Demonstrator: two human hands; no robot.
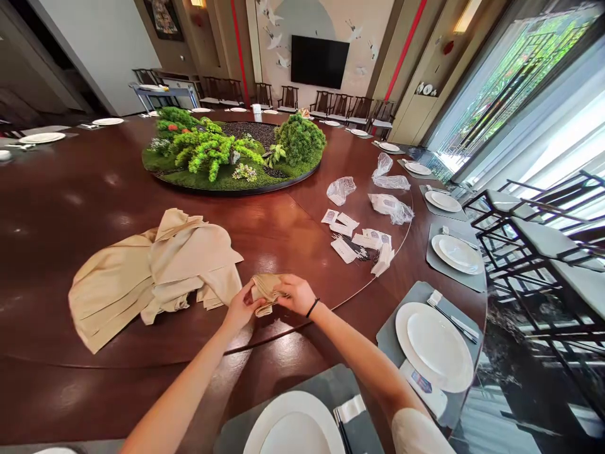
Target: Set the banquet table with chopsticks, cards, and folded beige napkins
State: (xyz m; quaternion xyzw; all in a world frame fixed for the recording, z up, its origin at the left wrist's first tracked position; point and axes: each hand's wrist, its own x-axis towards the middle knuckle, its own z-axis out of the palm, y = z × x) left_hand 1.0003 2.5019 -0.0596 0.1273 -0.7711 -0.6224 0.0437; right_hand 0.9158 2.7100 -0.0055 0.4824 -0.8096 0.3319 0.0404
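White plates [297, 436] on a gray placemat [341, 383] lie nearest in the head view as, just past them, a person works at a dark wooden table [118, 189]. From where I stand, a folded beige cloth [263, 288] sits directly between the hands: the left hand [240, 306] pinches its left side, the right hand [297, 295] its right. Pleats appear to run roughly hand to hand; its long axis I cannot tell. Loose cloths [189, 252] lie piled leftward, nearer the left hand.

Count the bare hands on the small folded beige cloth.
2: the left hand on the left side of the folded beige cloth, and the right hand, with a thin black wristband, on its right.
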